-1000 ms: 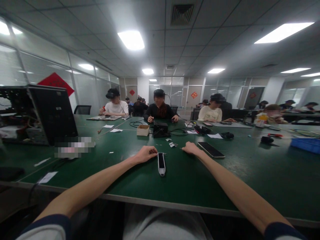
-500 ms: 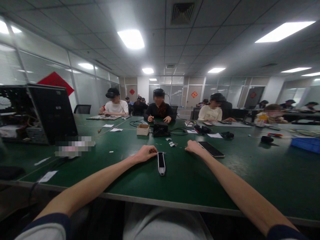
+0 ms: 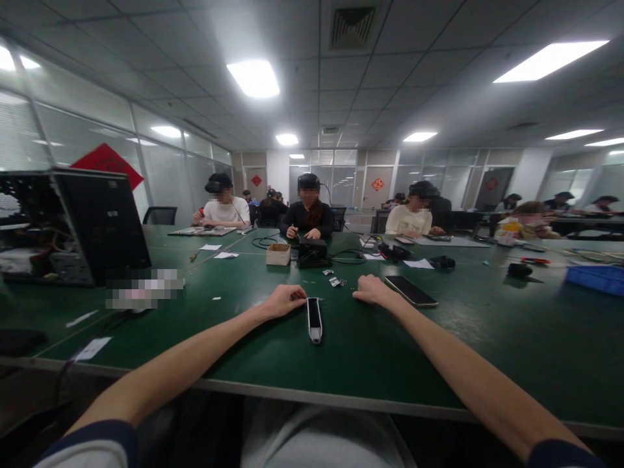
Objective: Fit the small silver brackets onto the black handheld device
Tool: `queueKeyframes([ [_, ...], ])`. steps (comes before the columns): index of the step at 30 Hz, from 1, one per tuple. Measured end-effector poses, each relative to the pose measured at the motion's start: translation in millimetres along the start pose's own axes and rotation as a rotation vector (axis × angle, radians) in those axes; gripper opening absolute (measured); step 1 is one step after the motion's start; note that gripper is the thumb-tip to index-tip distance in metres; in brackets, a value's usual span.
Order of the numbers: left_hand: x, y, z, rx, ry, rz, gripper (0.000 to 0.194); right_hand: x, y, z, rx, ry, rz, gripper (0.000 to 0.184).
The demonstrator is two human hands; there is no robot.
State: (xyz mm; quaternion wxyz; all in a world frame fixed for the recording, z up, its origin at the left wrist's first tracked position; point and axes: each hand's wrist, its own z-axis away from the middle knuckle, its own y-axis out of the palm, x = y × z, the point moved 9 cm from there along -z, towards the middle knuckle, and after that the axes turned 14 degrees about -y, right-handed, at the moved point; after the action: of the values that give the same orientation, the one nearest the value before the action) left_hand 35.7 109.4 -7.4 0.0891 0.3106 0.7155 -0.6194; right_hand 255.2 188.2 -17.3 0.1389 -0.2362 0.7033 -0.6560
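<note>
A white pen-shaped device (image 3: 314, 322) with a long dark screen lies on the green table (image 3: 273, 357) in front of me, its tapered end pointing my way. The curled fingers of my left hand (image 3: 285, 300) touch its far left edge. A thin small piece (image 3: 320, 299) sticks out to the right at that end. My right hand (image 3: 371, 290) rests closed on the table, and whatever its fingers hold is hidden. Beyond it, to the left, are little silvery packets (image 3: 335, 281) with tiny bits around them. A dark-screened phone (image 3: 412, 291) lies beside my right wrist.
An opened computer case (image 3: 107, 224) stands at the left. Farther back are a small cardboard box (image 3: 278, 254), a black device (image 3: 312, 252) and cables. A blue tray (image 3: 595, 279) sits at the right. Several people work opposite, including a person in black (image 3: 308, 214).
My right hand first drew back toward the phone, then came slightly left again. My left hand and the pen-shaped device have stayed in place. The person opposite has brought a hand inward.
</note>
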Motion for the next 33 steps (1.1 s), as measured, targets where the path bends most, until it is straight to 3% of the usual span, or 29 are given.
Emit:
queueKeyframes([
  [4,-1.3,0.2,0.8,0.006,0.000,0.004,0.020,37.9,-5.3,2.4,-0.067,-0.247,-0.221,0.011],
  [10,-1.7,1.7,0.2,-0.009,0.033,0.008,0.021,71.7,-5.9,6.8,-0.161,-0.438,-0.529,0.022],
  [18,-3.9,-1.3,2.0,-0.028,0.024,0.032,0.021,87.6,6.0,6.3,-0.193,-0.474,-0.671,0.024],
  [33,-2.1,-2.7,0.9,-0.062,0.034,0.023,0.013,94.5,6.6,5.6,-0.278,-0.491,-0.664,0.019],
])
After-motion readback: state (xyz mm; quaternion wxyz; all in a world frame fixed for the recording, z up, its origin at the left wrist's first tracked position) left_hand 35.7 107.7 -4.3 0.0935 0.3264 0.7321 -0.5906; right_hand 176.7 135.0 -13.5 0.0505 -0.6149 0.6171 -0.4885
